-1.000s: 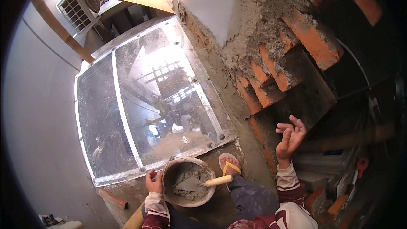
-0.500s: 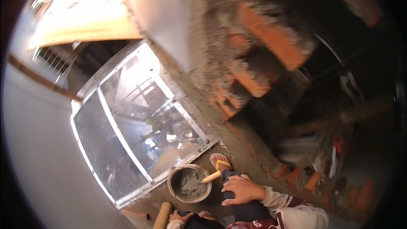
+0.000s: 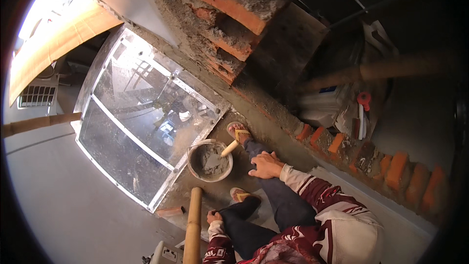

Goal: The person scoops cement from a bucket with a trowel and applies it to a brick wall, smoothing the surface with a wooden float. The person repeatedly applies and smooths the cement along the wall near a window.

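Note:
My right hand (image 3: 267,165) rests on my right knee with its fingers spread over the dark trouser leg, holding nothing. My left hand (image 3: 213,216) lies at my left knee, beside an upright bamboo pole (image 3: 194,220), apart from it; its fingers are loosely bent and seem to hold nothing. Between my feet and a clear framed panel stands a bucket (image 3: 191,168) of wet grey mortar (image 3: 213,165). A tool's pale wooden handle (image 3: 229,148) sticks out of the mortar towards my right foot; its blade is buried.
The metal-framed clear panel (image 3: 122,137) lies left of the bucket. Rough brickwork (image 3: 229,7) juts out above, with a row of bricks (image 3: 337,143) at the right. A loose brick piece (image 3: 171,211) lies left of the pole. Sandalled feet (image 3: 238,131) stand by the bucket.
The view has shifted, so the brickwork and panel sit further up and left, and more of my legs shows. My right hand stays on my knee; the bucket and tool look unmoved.

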The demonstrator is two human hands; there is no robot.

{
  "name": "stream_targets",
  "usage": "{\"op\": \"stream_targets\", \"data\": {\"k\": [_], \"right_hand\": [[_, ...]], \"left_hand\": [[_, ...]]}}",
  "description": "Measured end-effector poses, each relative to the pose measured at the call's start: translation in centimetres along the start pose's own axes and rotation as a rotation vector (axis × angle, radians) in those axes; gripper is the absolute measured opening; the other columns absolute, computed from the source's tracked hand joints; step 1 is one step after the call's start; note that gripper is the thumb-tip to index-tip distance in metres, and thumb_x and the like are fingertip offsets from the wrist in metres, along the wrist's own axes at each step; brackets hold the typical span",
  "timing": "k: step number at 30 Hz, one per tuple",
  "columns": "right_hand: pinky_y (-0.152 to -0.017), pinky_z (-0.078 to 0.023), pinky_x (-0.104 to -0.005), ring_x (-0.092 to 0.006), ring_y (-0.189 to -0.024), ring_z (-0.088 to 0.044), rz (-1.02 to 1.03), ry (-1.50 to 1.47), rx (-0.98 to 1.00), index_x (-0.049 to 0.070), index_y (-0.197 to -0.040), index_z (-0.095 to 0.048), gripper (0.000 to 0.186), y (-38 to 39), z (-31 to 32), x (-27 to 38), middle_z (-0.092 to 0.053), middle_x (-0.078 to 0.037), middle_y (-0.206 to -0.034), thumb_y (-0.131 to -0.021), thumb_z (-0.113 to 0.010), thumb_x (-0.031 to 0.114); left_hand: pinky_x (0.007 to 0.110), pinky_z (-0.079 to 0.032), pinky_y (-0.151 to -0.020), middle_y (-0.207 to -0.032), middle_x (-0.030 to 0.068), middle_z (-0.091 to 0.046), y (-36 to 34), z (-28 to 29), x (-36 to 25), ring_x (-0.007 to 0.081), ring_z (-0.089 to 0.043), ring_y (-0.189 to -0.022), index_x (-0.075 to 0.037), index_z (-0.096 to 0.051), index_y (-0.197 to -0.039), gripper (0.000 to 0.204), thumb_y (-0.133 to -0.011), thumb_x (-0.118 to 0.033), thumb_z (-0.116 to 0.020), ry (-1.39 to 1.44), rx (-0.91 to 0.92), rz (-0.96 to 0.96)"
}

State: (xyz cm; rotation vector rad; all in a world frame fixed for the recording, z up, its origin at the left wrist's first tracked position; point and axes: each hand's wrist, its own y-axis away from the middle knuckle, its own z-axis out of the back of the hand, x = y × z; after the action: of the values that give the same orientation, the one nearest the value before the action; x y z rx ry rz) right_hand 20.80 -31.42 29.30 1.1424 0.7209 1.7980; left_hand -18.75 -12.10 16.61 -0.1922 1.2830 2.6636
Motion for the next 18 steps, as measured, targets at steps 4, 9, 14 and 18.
{"op": "stream_targets", "data": {"k": [4, 9, 14, 18], "right_hand": [[-0.105, -0.033, -0.0566, -0.0341, -0.126, -0.050, -0.065, -0.052, -0.060, 0.008, -0.122, -0.062, 0.057, 1.1, -1.2, -1.1, -0.062, -0.015, -0.125, -0.085, -0.065, 0.050], [-0.101, -0.036, -0.0568, -0.0355, -0.124, -0.051, -0.063, -0.142, -0.188, 0.009, -0.118, -0.063, 0.052, 2.0, -3.2, -2.1, -0.063, -0.016, -0.123, -0.085, -0.064, 0.050], [-0.100, -0.038, -0.0565, -0.0359, -0.121, -0.054, -0.087, -0.384, -0.288, 0.010, -0.114, -0.064, 0.048, 1.4, -3.7, -3.0, -0.063, -0.016, -0.121, -0.085, -0.065, 0.048], [-0.105, -0.034, -0.0591, -0.0404, -0.120, -0.054, -0.090, -0.398, -0.404, 0.007, -0.119, -0.062, 0.052, -0.4, -4.2, -3.3, -0.061, -0.021, -0.121, -0.085, -0.065, 0.046]], "left_hand": [[0.041, -0.054, -0.086, -0.096, 0.0190, -0.072, -0.5, 0.9, -2.8, 0.0356, -0.070, -0.092, -0.002, -0.068, -0.105, 0.035, -0.074, -0.017, -0.063, 0.020, -0.119, -0.167], [0.026, -0.050, -0.069, -0.077, 0.0075, -0.068, -2.3, 3.9, -13.3, 0.0133, -0.063, -0.072, 0.001, -0.068, -0.095, 0.019, -0.086, -0.016, -0.072, 0.522, -0.056, -0.367], [0.025, -0.042, -0.058, -0.064, 0.0008, -0.059, -1.2, 11.0, -28.9, 0.0097, -0.052, -0.061, -0.003, -0.060, -0.075, 0.032, -0.095, -0.026, -0.069, 0.540, 0.058, -0.633], [0.033, -0.047, -0.085, -0.094, 0.0090, -0.065, 2.4, 17.6, -42.7, 0.0194, -0.059, -0.089, 0.002, -0.062, -0.101, 0.014, -0.094, -0.010, -0.065, 0.393, -0.151, -1.061]]}}
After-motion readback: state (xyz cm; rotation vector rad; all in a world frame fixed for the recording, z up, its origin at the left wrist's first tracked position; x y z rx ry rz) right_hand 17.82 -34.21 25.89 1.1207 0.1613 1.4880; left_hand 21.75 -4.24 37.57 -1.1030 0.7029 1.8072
